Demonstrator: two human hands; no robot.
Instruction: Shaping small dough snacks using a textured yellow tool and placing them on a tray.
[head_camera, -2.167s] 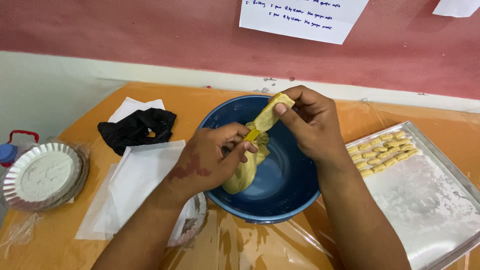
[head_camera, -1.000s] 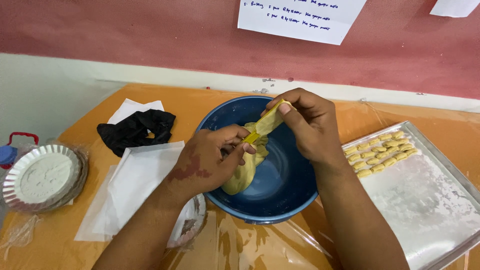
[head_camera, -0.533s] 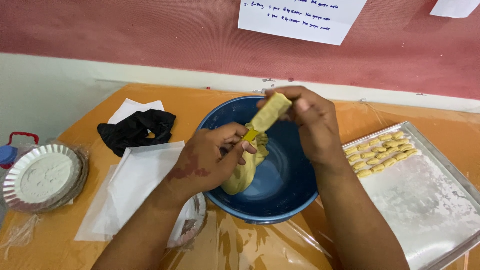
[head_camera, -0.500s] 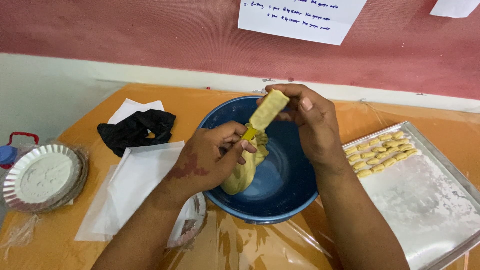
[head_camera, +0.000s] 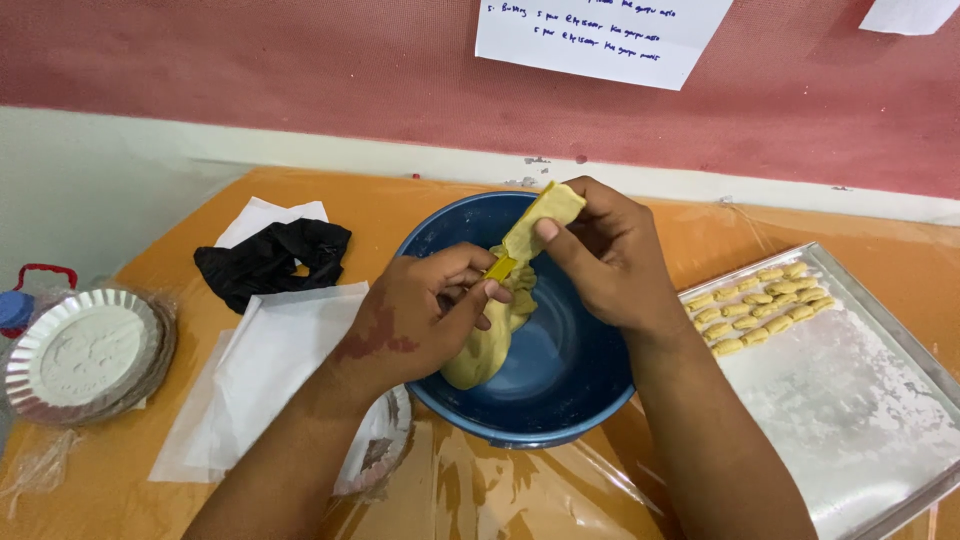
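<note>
Left hand (head_camera: 420, 320) fingers pinched on yellow tool (head_camera: 502, 267), right hand (head_camera: 610, 260) fingers gripping dough strip (head_camera: 542, 217), blue bowl (head_camera: 560, 390) beneath, white handwritten paper sign (head_camera: 600, 35) on wall at twelve o'clock

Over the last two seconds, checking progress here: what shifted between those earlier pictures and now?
The right hand lifted its dough piece slightly up off the yellow tool, fingers sliding over it. The left hand kept gripping the tool and dough lump over the blue bowl. The tray and cloth stayed put.
</note>
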